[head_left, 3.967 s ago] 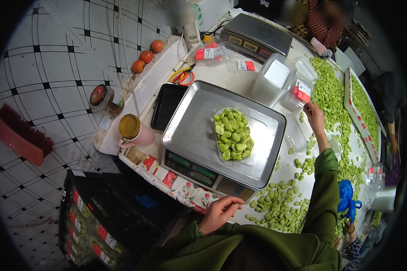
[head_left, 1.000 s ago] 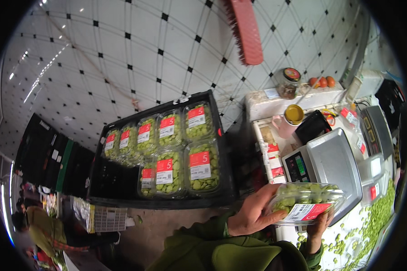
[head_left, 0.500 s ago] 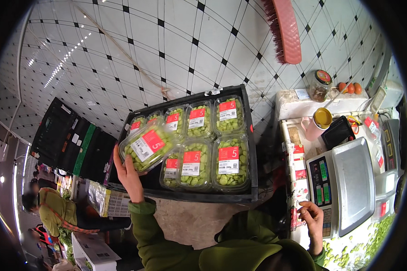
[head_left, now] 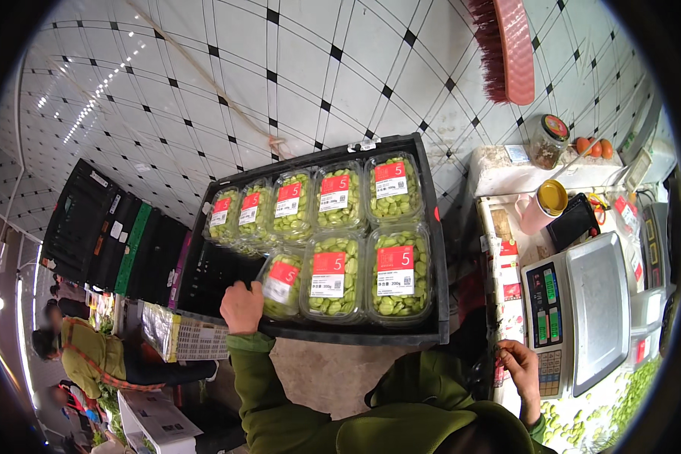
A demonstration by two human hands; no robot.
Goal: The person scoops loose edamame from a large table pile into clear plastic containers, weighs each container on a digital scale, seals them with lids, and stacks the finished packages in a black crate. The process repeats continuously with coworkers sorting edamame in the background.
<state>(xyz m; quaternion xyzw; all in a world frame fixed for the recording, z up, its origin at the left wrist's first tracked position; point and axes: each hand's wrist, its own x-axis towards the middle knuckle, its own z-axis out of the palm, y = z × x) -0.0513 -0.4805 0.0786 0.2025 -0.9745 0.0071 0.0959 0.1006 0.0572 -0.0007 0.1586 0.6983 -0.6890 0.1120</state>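
Observation:
My left hand (head_left: 243,306) is curled at the left side of a clear plastic box of green broad beans (head_left: 281,287), its fingertips partly hidden. This box sits slightly tilted at the left end of the front row in a black crate (head_left: 325,333), its label blurred. Beside it stand a red-and-white labelled box (head_left: 333,276) and another such box (head_left: 398,276); several more line the back row. Far right, my right hand (head_left: 520,369) hovers by the scale's keypad with thumb and fingers drawn together; I cannot make out anything between them.
A digital scale (head_left: 601,310) with a metal pan stands on the right-hand table, near a pink mug (head_left: 541,206) and loose beans (head_left: 583,424). Stacked black crates (head_left: 113,234) are at left. A pink brush (head_left: 513,53) hangs above. A person (head_left: 98,356) stands far left.
My left hand has lowered the box from above the crate onto the front row's left end. My right hand has barely moved. The view has shifted slightly.

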